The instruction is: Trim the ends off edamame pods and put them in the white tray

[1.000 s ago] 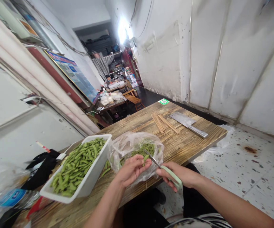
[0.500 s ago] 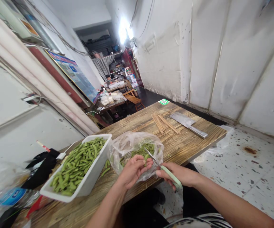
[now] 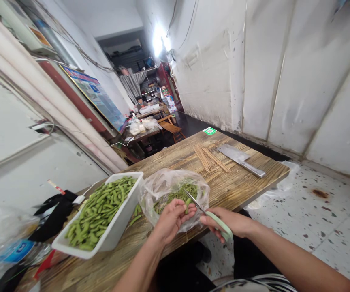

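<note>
Between the fingertips of my left hand (image 3: 173, 217) is a green edamame pod (image 3: 188, 205). My right hand (image 3: 228, 222) is wrapped round the pale green handles of a pair of scissors (image 3: 219, 223). The metal blades point up and left, close beside the pod. Below and beyond both hands lies an open clear plastic bag (image 3: 153, 186) holding small green trimmings (image 3: 182, 190). To the left, a white plastic tub (image 3: 111, 235) is heaped with edamame pods (image 3: 102, 211). A few pods lie on the table between tub and bag.
On the wooden table (image 3: 178, 156) are a bundle of thin wooden skewers (image 3: 208, 158) and a cleaver (image 3: 240, 159). A plastic bottle (image 3: 23, 251) lies at the left. A person (image 3: 139, 101) sits at a far table. The right table edge borders speckled floor (image 3: 323, 227).
Almost nothing differs. The hands, pod and scissors hold nearly the same place, and the view has shifted very slightly.
</note>
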`<action>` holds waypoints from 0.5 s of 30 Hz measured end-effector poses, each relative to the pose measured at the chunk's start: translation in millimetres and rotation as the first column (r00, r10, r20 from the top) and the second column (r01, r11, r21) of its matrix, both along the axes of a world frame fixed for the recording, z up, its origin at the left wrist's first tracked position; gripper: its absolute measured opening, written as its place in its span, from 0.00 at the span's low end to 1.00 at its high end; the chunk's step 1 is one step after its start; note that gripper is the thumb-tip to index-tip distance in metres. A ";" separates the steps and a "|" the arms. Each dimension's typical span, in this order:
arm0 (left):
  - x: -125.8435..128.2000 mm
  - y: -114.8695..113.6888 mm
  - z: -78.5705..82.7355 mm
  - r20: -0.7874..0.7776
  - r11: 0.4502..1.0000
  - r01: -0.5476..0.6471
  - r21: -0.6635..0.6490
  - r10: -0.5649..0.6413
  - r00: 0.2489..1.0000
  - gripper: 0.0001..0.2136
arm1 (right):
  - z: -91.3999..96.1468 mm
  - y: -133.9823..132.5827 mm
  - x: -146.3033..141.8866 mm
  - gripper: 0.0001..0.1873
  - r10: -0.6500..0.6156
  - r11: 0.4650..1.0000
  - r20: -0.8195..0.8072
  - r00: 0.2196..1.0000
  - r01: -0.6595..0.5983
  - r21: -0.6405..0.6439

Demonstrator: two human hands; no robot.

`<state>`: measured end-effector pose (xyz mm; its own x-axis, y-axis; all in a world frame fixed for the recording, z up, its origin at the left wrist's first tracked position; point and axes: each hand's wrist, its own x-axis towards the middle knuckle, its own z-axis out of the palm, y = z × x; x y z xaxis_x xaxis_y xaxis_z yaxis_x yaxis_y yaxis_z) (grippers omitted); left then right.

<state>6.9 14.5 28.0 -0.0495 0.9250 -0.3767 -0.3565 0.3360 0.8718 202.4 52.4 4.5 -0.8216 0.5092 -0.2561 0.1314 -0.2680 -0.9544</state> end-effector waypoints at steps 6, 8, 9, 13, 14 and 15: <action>1.4 -3.2 3.9 -0.019 0.999 0.028 -0.014 -0.029 0.999 0.08 | -2.6 1.7 2.9 0.24 -0.027 1.000 -0.031 0.999 0.027 -0.015; -4.1 -1.9 6.4 -0.041 0.998 0.049 -0.027 -0.050 0.998 0.10 | 0.1 1.8 4.2 0.23 -0.033 0.999 -0.020 0.999 0.033 -0.030; -9.4 0.3 7.3 -0.070 0.998 0.059 -0.033 -0.061 0.996 0.12 | 1.1 1.9 4.7 0.23 -0.033 0.999 -0.011 0.999 0.032 -0.032; -43.5 23.7 7.3 -0.405 0.993 0.074 -0.094 -0.106 0.908 0.13 | -0.2 3.0 4.7 0.22 -0.017 0.999 0.019 1.000 0.018 -0.030; -52.6 33.1 7.1 -0.534 0.992 0.076 -0.103 -0.119 0.837 0.12 | -1.7 3.3 4.2 0.22 -0.016 0.999 0.025 1.000 0.016 -0.037; -60.8 43.7 7.5 -0.662 0.993 0.081 -0.088 -0.119 0.740 0.12 | -3.0 3.6 3.7 0.22 -0.017 0.999 0.030 0.999 0.019 -0.044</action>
